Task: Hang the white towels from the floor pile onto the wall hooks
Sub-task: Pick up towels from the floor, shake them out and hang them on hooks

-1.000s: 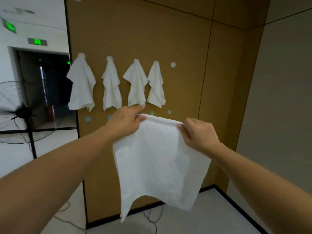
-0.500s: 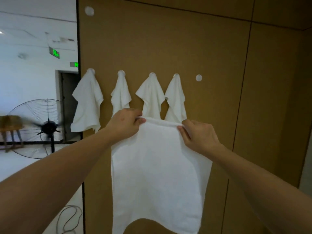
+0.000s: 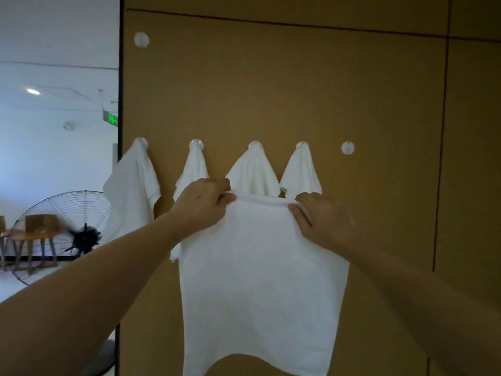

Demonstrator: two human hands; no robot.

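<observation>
Both hands are holding one white towel (image 3: 260, 280) up in front of the brown wall (image 3: 298, 90), spread flat by its top edge. The left hand (image 3: 202, 210) is pinching the left end of that edge, thumb and fingers closed tight on the cloth; the right hand (image 3: 322, 221) is gripping the right end the same way, fingers curled over a small fold of fabric. The rest of the towel is hanging straight down below the fingers and running out of view at the bottom.

Just above and behind the fingers, four towels are already hanging from a row of round hooks: one (image 3: 132, 191) off to the left of the left hand, one (image 3: 193, 169) right above its knuckles, one (image 3: 253, 172) between the two hands, and one (image 3: 301, 172) above the right fingertips. A bare hook (image 3: 347, 147) is sitting up and to the right of the right hand, and another bare hook (image 3: 141, 39) is sitting far above the left.

This looks like the carrying-to-the-hook step. The next move probably calls for lifting the towel up and rightward and bunching a bit of the top edge so it catches on the bare hook beside the row. The floor pile is not in view.
</observation>
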